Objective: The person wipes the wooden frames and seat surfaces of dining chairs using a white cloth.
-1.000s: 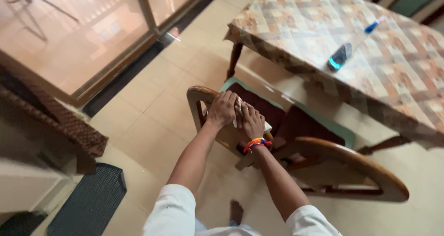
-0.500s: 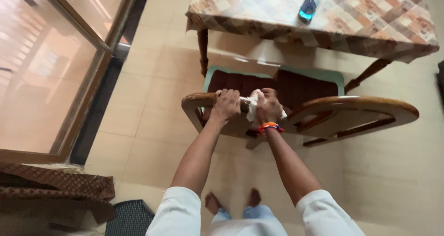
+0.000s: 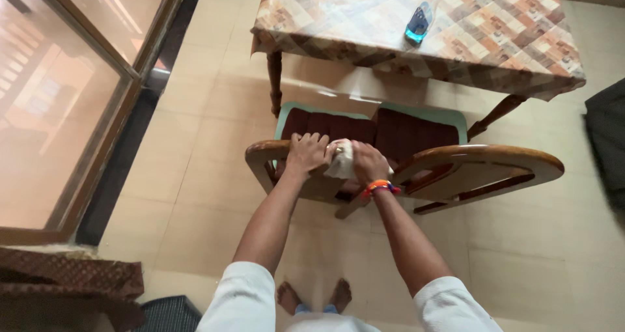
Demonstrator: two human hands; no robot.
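Observation:
My left hand (image 3: 306,153) grips the curved top rail of a wooden chair (image 3: 260,153) near its left end. My right hand (image 3: 368,163), with an orange and red band on the wrist, presses a white cloth (image 3: 341,163) against the same rail just to the right. A second wooden chair (image 3: 495,166) stands beside it on the right. Both chairs have dark red seat cushions (image 3: 403,131) on green pads and are pushed in at a table.
A table with a patterned tablecloth (image 3: 501,39) stands behind the chairs, a clear bottle with blue ends (image 3: 418,18) lying on it. A glass sliding door (image 3: 58,97) runs along the left. A woven brown piece of furniture (image 3: 71,276) and a dark mat (image 3: 169,314) sit bottom left.
The view has swung from an angled look to a square one over the chair back. Both hands have stayed on the rail, the cloth shifting slightly along it under my right hand.

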